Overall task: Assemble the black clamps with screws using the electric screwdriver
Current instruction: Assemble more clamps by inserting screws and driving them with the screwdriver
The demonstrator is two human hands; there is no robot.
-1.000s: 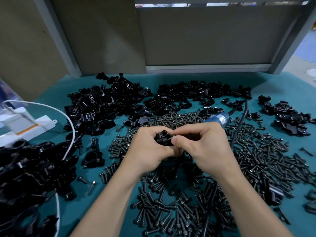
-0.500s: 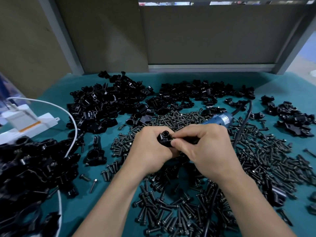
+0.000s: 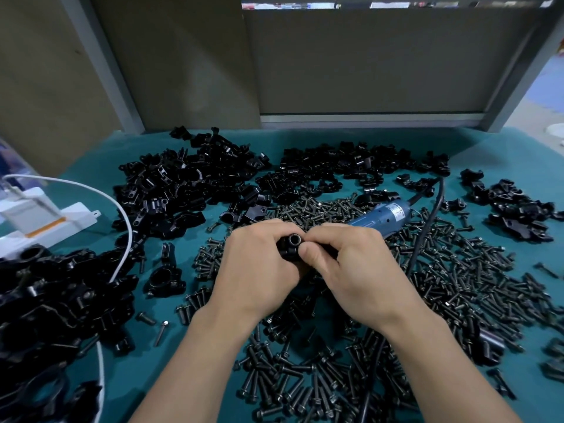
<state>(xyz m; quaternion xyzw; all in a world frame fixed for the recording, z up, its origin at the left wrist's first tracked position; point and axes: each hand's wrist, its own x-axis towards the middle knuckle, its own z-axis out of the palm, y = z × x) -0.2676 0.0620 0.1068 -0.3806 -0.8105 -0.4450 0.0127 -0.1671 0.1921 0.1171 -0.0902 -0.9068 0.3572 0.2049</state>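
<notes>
Both hands meet over the middle of the worktop [image 3: 518, 154], above the spread of loose screws [image 3: 457, 285]. The left hand [image 3: 259, 270] holds one black clamp [image 3: 291, 244] with its fingers [image 3: 274, 230] curled round the body, the round bore turned up toward the camera. The right hand [image 3: 351, 270] pinches the clamp's near side between thumb and forefinger. Whether a screw sits under that pinch is hidden by the thumb.

This looks like the hand-fitting step: seating or starting a screw in the clamp before power is used. The electric screwdriver [image 3: 384, 213] lies untouched on the screws just behind the right hand, its black cord [image 3: 427, 227] trailing back across the pile.

The next move probably calls for the right hand to let go and pick up the screwdriver, while the left keeps the clamp steady with the screw head exposed and in line with the bit. Heaps of clamp parts [image 3: 189, 184] lie beyond and to the left, so much of the job seems to remain
</notes>
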